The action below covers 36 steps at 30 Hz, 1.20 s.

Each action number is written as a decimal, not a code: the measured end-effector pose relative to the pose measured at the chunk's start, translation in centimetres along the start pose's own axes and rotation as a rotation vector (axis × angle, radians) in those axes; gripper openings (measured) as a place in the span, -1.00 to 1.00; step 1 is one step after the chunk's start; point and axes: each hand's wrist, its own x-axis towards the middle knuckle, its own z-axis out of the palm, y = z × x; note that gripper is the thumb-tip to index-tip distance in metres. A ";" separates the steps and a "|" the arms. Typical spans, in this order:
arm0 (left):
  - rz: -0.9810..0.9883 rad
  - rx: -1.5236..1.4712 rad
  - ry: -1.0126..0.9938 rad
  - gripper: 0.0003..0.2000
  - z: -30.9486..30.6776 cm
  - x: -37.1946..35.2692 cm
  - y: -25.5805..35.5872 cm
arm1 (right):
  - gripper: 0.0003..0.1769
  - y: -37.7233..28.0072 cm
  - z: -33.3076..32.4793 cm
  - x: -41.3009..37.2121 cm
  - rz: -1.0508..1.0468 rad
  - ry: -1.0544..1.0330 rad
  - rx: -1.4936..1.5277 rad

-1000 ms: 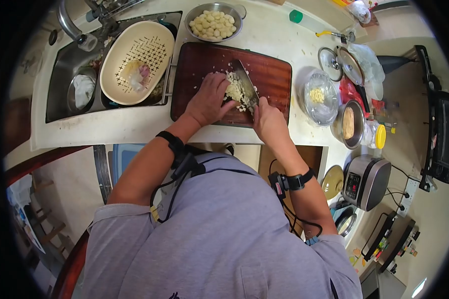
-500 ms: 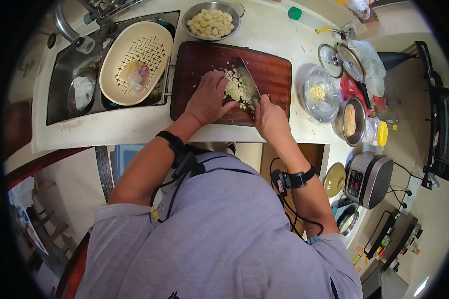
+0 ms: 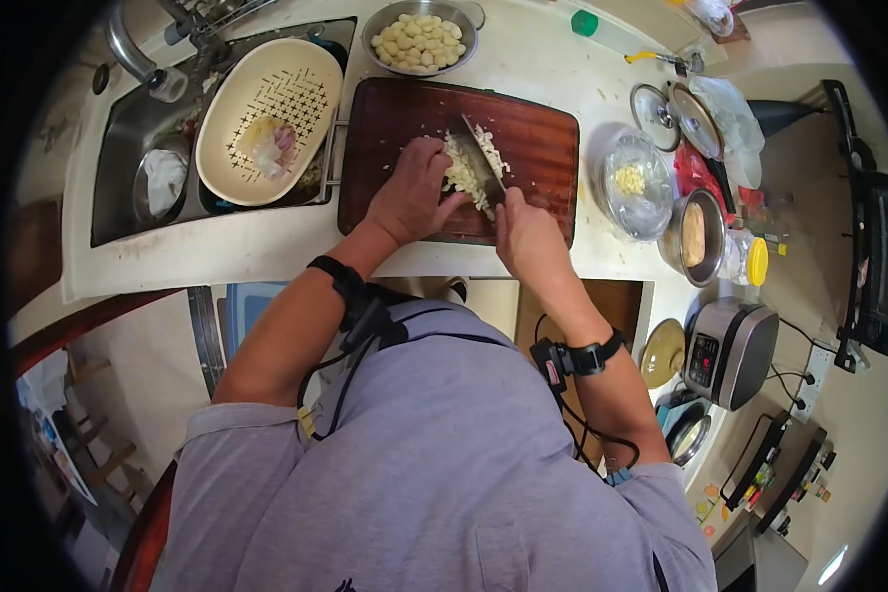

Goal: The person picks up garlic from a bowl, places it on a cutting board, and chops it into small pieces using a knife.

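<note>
Chopped pale pieces (image 3: 461,173) that look like garlic lie in a pile on a dark red-brown cutting board (image 3: 390,118). My right hand (image 3: 528,232) is wrapped round the handle of a knife (image 3: 481,163), whose blade stands in the pile with pieces on both sides of it. My left hand (image 3: 414,192) rests at the pile's left edge, its thumb apart from the fingers and nothing visibly gripped in it. The fingertips are partly hidden against the pieces.
A bowl of whole cloves (image 3: 419,44) stands behind the board. Left is a sink holding a cream colander (image 3: 311,74). To the right are a plastic-covered bowl (image 3: 636,212), a metal pot (image 3: 705,271) and a rice cooker (image 3: 745,355).
The knife has moved slightly left into the pile, and pieces now show on its right side. My right hand has shifted a little to the left with it.
</note>
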 end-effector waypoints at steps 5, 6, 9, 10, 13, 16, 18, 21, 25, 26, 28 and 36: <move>-0.022 -0.010 -0.019 -0.49 0.1 -0.3 -0.3 | -0.82 -0.4 -0.6 -0.1 0.014 0.028 0.012; -0.026 -0.003 -0.010 -0.51 0.2 -0.1 -0.4 | -0.82 -0.4 -0.9 0.2 0.012 0.046 0.008; -0.029 -0.005 -0.013 -0.60 0.4 -0.2 0.0 | -0.81 0.6 -0.2 0.2 0.018 0.020 -0.020; -0.032 0.004 -0.008 -0.64 0.2 0.0 -0.2 | -0.80 0.5 -0.6 0.9 0.014 0.028 -0.020; -0.006 0.041 -0.026 -0.73 0.2 0.2 -0.2 | -0.80 0.6 -1.0 0.2 0.033 0.047 0.007; 0.037 0.089 -0.023 -0.77 -0.1 0.3 0.0 | -0.79 1.3 -0.1 0.1 0.012 0.053 -0.003; 0.056 0.108 0.000 -0.76 -0.2 0.4 0.0 | -0.80 0.9 -0.7 0.3 0.030 0.050 -0.014; 0.054 0.091 0.027 -0.73 0.0 0.5 -0.1 | -0.80 -0.2 -1.4 0.1 0.048 0.068 0.006; 0.019 0.044 0.053 -0.64 0.5 0.1 -0.6 | -0.80 -0.1 0.0 -0.1 0.045 0.022 0.010; 0.016 0.040 0.054 -0.62 0.6 -0.1 -0.5 | -0.81 0.0 0.2 -0.2 0.057 0.023 0.008; 0.006 0.046 0.065 -0.58 0.5 0.1 -0.6 | -0.81 -0.1 0.2 0.2 0.065 0.027 0.006; -0.018 0.171 0.053 -0.59 0.1 0.3 -0.4 | -0.81 0.3 -0.6 0.7 0.016 0.066 0.004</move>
